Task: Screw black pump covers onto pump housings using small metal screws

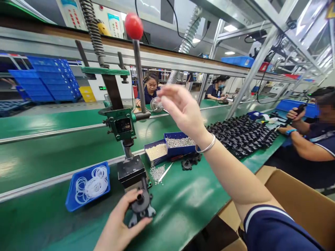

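Observation:
My left hand grips a black plastic part that rests on the green bench just in front of the base block of a hand press. My right hand is raised in the air to the right of the press lever with its red ball knob. Its fingers are loosely curled and hold nothing; it does not touch the lever. A silver bangle sits on that wrist.
A blue tray of white rings lies left of the press. Two blue trays of small metal parts and loose beads lie to the right. Several black parts cover the bench further right, where another person works. A cardboard box stands at my right.

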A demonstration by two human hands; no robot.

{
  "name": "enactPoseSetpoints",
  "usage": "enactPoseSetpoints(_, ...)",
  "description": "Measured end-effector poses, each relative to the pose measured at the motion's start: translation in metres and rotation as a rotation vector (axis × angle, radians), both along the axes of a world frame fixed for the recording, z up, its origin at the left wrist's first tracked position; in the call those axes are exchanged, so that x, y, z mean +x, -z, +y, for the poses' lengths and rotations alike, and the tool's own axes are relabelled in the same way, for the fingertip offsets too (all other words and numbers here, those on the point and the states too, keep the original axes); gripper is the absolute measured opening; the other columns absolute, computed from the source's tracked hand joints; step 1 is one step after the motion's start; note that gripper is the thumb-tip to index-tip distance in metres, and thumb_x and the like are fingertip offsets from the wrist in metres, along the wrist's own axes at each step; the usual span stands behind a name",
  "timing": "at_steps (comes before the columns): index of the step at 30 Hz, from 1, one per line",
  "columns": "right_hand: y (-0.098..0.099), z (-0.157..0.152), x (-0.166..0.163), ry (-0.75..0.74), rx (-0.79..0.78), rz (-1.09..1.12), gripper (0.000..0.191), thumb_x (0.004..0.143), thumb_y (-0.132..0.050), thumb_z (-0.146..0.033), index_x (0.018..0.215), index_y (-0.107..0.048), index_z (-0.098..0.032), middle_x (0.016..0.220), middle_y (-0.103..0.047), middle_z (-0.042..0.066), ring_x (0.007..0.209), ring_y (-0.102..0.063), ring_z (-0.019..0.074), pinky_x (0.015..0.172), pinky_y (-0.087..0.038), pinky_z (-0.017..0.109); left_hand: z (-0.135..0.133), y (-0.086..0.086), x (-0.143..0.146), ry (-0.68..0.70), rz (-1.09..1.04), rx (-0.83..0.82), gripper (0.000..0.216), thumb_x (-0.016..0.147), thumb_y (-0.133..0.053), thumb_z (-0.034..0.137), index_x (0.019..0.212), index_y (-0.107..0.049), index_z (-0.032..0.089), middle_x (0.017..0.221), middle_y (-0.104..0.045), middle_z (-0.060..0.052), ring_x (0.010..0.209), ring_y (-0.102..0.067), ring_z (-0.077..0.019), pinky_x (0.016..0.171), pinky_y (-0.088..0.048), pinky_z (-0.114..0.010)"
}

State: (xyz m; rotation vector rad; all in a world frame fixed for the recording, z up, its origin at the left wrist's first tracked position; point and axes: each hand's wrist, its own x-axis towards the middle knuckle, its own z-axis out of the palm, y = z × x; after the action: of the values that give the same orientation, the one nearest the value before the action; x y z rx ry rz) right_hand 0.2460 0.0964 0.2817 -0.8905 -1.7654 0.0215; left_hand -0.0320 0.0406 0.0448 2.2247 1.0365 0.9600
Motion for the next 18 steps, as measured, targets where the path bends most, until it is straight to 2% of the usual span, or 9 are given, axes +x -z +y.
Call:
enactPoseSetpoints(1, 0.013, 0.009, 0.014, 0.135, -0.143, -0.156, 0.031, 0.103, -0.044, -0.038, 0.125, -0.053, -0.018, 0.127, -0.061, 0.009, 0.116, -0.061, 0.0178, 0.103, -0.047, 0.036, -0.010, 0.014, -0.001, 0.030, 0.027, -0.052, 0.052, 0.076, -0.077, 0.045, 0.121, -0.056, 0.027, 0.127, -0.068, -0.008, 0.118, -0.066, -0.0302, 0.102, -0.053, -0.047)
enactPoseSetpoints(2, 0.028, 0.018, 0.029, 0.276, -0.349, -0.345, 0.027, 0.102, -0.047, -0.035, 0.119, -0.059, -0.018, 0.124, -0.063, 0.009, 0.115, -0.060, 0.0185, 0.104, -0.046, 0.036, -0.018, 0.026, 0.000, 0.057, 0.044, -0.103, 0.050, 0.076, -0.077, 0.044, 0.119, -0.057, 0.028, 0.127, -0.068, -0.008, 0.117, -0.067, -0.0297, 0.101, -0.054, -0.046)
enactPoseSetpoints(5, 0.073, 0.042, 0.071, 0.375, -0.691, -0.545, 0.012, 0.088, -0.071, -0.024, 0.088, -0.069, -0.012, 0.096, -0.070, 0.011, 0.094, -0.067, 0.0223, 0.090, -0.053, 0.038, -0.032, 0.050, 0.004, 0.023, 0.005, -0.202, 0.048, 0.076, -0.077, 0.042, 0.118, -0.059, 0.027, 0.128, -0.067, -0.009, 0.117, -0.067, -0.0298, 0.101, -0.054, -0.046)
enactPoseSetpoints(7, 0.099, 0.055, 0.090, 0.386, -0.842, -0.599, 0.016, 0.089, -0.071, -0.028, 0.091, -0.068, -0.012, 0.094, -0.070, 0.007, 0.087, -0.068, 0.0189, 0.082, -0.057, 0.036, -0.034, 0.055, 0.007, -0.009, -0.046, -0.195, 0.048, 0.076, -0.076, 0.041, 0.119, -0.059, 0.026, 0.131, -0.065, -0.012, 0.119, -0.065, -0.0310, 0.101, -0.053, -0.047)
enactPoseSetpoints(10, 0.130, 0.070, 0.101, 0.381, -0.972, -0.624, 0.023, 0.096, -0.062, -0.034, 0.109, -0.065, -0.015, 0.109, -0.067, 0.005, 0.092, -0.067, 0.0176, 0.082, -0.058, 0.036, -0.028, 0.050, 0.011, 0.032, -0.079, -0.116, 0.046, 0.077, -0.075, 0.041, 0.118, -0.062, 0.026, 0.131, -0.064, -0.013, 0.120, -0.064, -0.0336, 0.098, -0.055, -0.047)
enactPoseSetpoints(12, 0.143, 0.079, 0.101, 0.376, -1.011, -0.608, 0.025, 0.097, -0.061, -0.034, 0.113, -0.064, -0.015, 0.113, -0.066, 0.006, 0.096, -0.066, 0.0186, 0.084, -0.058, 0.038, -0.019, 0.045, 0.016, 0.065, -0.078, -0.087, 0.040, 0.079, -0.073, 0.042, 0.116, -0.064, 0.028, 0.121, -0.069, -0.011, 0.113, -0.068, -0.0335, 0.094, -0.058, -0.045)
enactPoseSetpoints(15, 0.156, 0.090, 0.103, 0.375, -1.050, -0.549, 0.025, 0.096, -0.061, -0.035, 0.111, -0.065, -0.015, 0.111, -0.067, 0.006, 0.094, -0.066, 0.0184, 0.083, -0.058, 0.037, -0.005, 0.044, 0.024, 0.080, -0.068, -0.091, 0.025, 0.089, -0.063, 0.039, 0.112, -0.066, 0.029, 0.102, -0.074, -0.008, 0.099, -0.073, -0.0300, 0.091, -0.060, -0.043)
enactPoseSetpoints(18, 0.163, 0.095, 0.111, 0.356, -1.085, -0.449, 0.024, 0.097, -0.061, -0.035, 0.108, -0.065, -0.014, 0.104, -0.068, 0.005, 0.087, -0.067, 0.0164, 0.077, -0.058, 0.034, 0.000, 0.047, 0.029, 0.090, -0.058, -0.097, 0.022, 0.094, -0.055, 0.036, 0.113, -0.065, 0.030, 0.098, -0.074, -0.007, 0.095, -0.074, -0.0281, 0.089, -0.061, -0.041)
